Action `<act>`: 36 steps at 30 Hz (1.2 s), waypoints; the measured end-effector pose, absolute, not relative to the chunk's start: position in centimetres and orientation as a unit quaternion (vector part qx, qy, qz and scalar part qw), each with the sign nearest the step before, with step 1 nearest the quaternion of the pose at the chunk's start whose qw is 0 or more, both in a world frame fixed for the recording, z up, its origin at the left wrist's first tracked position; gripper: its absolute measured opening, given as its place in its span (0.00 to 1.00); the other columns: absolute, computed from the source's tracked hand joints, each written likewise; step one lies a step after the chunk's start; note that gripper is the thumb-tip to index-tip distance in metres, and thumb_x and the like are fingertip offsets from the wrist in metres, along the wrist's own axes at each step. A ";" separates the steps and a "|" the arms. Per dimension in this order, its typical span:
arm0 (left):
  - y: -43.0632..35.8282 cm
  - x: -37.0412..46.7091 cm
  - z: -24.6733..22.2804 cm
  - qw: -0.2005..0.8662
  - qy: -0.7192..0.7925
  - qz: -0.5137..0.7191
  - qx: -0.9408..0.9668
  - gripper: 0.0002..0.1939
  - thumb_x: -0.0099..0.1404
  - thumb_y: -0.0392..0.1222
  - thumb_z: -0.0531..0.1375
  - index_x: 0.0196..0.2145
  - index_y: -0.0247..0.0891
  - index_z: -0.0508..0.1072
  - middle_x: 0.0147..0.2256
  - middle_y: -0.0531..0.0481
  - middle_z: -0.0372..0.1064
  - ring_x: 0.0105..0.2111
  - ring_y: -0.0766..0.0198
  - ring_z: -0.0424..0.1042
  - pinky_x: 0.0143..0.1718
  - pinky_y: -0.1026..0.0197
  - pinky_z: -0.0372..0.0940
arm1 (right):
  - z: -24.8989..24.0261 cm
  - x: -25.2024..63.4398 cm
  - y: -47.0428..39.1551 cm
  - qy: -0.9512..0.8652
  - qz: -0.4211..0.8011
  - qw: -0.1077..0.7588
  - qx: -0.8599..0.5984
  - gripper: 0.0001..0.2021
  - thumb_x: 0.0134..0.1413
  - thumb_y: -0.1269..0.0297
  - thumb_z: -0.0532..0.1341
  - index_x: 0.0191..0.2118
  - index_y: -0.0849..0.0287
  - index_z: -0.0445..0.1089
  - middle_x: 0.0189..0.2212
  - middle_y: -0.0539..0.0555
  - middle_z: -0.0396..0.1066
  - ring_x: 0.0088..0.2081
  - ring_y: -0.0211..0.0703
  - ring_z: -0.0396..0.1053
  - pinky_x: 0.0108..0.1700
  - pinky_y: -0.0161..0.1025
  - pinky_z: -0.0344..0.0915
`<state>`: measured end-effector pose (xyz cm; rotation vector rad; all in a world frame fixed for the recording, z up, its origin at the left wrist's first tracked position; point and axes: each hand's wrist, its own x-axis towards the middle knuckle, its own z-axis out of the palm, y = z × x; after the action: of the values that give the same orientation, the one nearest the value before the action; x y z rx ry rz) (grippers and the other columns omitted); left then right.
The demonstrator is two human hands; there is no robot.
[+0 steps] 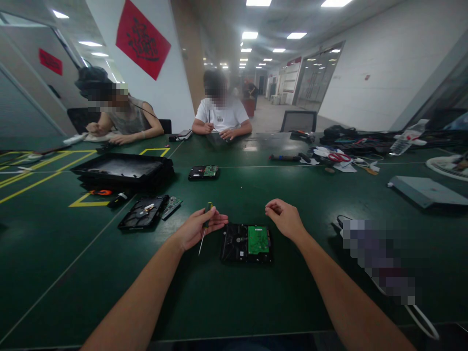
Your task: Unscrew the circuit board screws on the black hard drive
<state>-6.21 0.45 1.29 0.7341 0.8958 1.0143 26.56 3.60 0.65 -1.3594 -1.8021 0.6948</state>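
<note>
Though illegible, white label (pixel 242 253) on hard drive (pixel 234 240).

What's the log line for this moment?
left hand: holds screwdriver | right hand: fingers curled, contents unclear | hard drive: on table, green circuit board up

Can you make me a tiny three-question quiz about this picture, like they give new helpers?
1. Fill in: the screwdriver is in the person's own ____ hand.
2. Pick one: what colour is the circuit board on the nearest black drive? A) red B) green C) yellow
3. True or false: the right hand is gripping that drive.

Key: 1. left; 2. B; 3. false
</note>
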 end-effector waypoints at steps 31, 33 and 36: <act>0.8 -6.2 0.7 0.704 0.417 0.464 0.340 0.09 0.75 0.41 0.63 0.44 0.30 0.73 0.47 0.27 0.79 0.48 0.48 0.82 0.54 0.49 0.77 | 4.7 24.1 0.1 -0.842 0.321 0.187 -0.392 0.03 0.58 0.65 0.68 0.35 0.52 0.81 0.59 0.55 0.72 0.62 0.56 0.68 0.63 0.56 0.63; 0.8 -6.2 0.8 0.704 0.421 0.461 0.339 0.09 0.75 0.41 0.62 0.44 0.30 0.74 0.47 0.27 0.79 0.48 0.48 0.82 0.54 0.50 0.77 | 4.6 24.0 0.2 -0.845 0.318 0.184 -0.389 0.03 0.58 0.65 0.68 0.35 0.52 0.81 0.59 0.56 0.72 0.61 0.56 0.69 0.63 0.56 0.63; 0.7 -6.1 0.9 0.703 0.424 0.460 0.337 0.09 0.75 0.41 0.63 0.44 0.30 0.74 0.47 0.28 0.79 0.48 0.49 0.82 0.54 0.51 0.77 | 4.4 24.0 0.2 -0.846 0.317 0.187 -0.385 0.03 0.58 0.65 0.68 0.36 0.51 0.81 0.58 0.55 0.73 0.61 0.55 0.69 0.63 0.55 0.64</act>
<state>-6.11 0.75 0.91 0.7497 0.9439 1.0240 24.02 0.22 4.43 -1.0850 -2.3824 0.8912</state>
